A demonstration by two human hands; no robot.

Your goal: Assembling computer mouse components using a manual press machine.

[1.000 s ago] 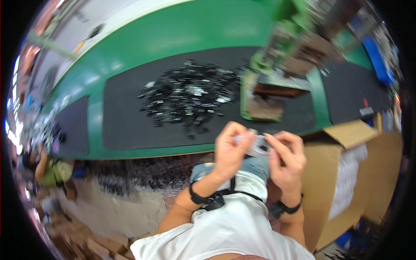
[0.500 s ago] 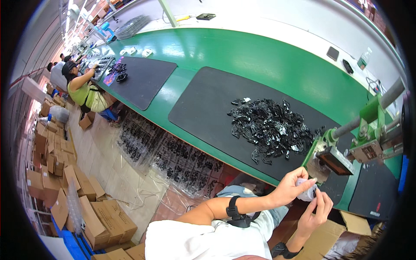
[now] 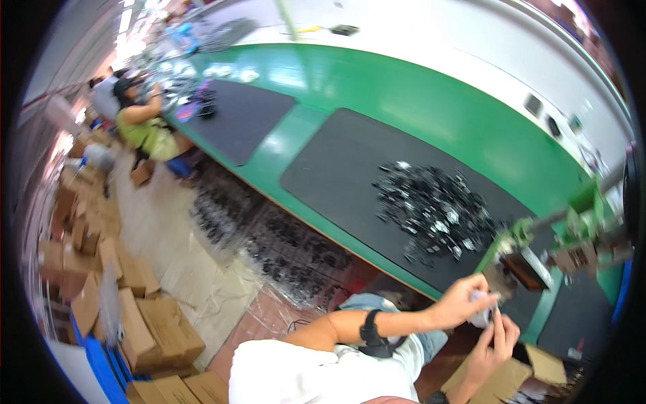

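My left hand (image 3: 461,301) is closed around a small white roundish object (image 3: 479,315), just in front of the table edge. The fingers of my right hand (image 3: 496,342) pinch at its near right side, where a small dark spot shows. Blur and fingers hide its exact kind. Beyond my hands stands a green hand press (image 3: 582,209), with a dark-faced rectangular block (image 3: 526,269) on its near side. A heap of small black plastic parts (image 3: 434,212) lies on the black mat (image 3: 336,151), left of the press.
The green table (image 3: 404,74) runs away to the far left, where a person in a yellow-green top (image 3: 151,135) sits at another black mat (image 3: 245,118). Cardboard boxes (image 3: 165,330) stack up at the lower left. An open carton (image 3: 505,382) stands below my right hand.
The whole view has swung, so the table and the parts heap appear farther right, with more blur. Both hands stay on the white object, with only slight finger shifts.
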